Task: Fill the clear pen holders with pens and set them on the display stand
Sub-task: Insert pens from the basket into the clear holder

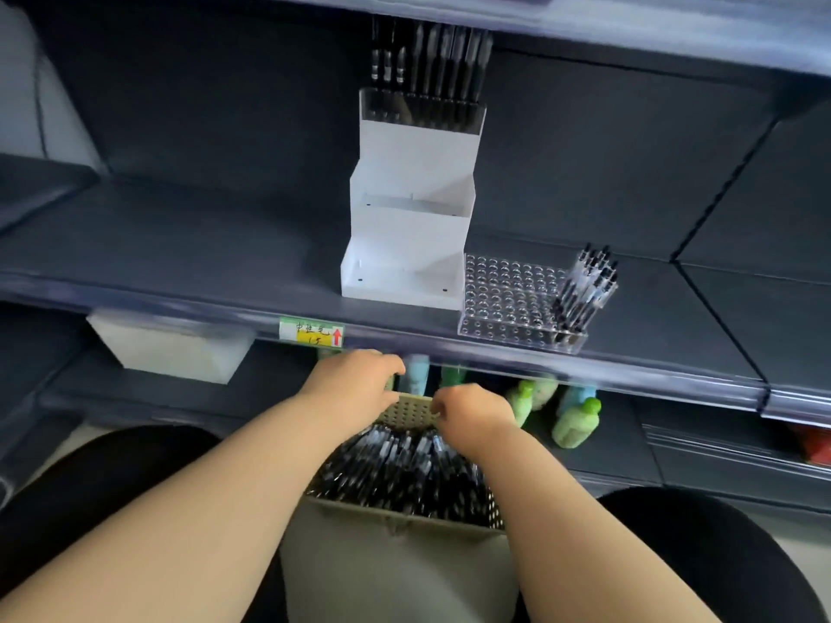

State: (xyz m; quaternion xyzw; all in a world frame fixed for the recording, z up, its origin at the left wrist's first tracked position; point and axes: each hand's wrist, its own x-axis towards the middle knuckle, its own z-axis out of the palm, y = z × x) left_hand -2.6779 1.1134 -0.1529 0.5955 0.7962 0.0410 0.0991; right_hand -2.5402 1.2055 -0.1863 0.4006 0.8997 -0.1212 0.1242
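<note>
Clear pen holder [512,303] on the shelf [180,245], just right of the display stand [413,218], few pens [584,290] in its right end. Below, left grip [355,379] and right grip [472,411] curled at the basket's [407,409] far rim; contents impossible to tell. Risk: snagging tangled loose pens [395,469], spilling some.

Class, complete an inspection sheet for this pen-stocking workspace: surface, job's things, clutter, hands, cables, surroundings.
Surface: dark shelf, carrying the stand and one holder.
Job's things: white display stand, filled pen holder on its top tier, lower tiers bare; second pen holder beside it on the shelf, pens only at its right end; basket full of pens.
Clutter: price label on the shelf edge.
Hands: left hand and right hand at the basket's far rim, fingers curled; grip unclear.
Cables: nothing seen.
Surroundings: white box and green and blue bottles below the shelf.
</note>
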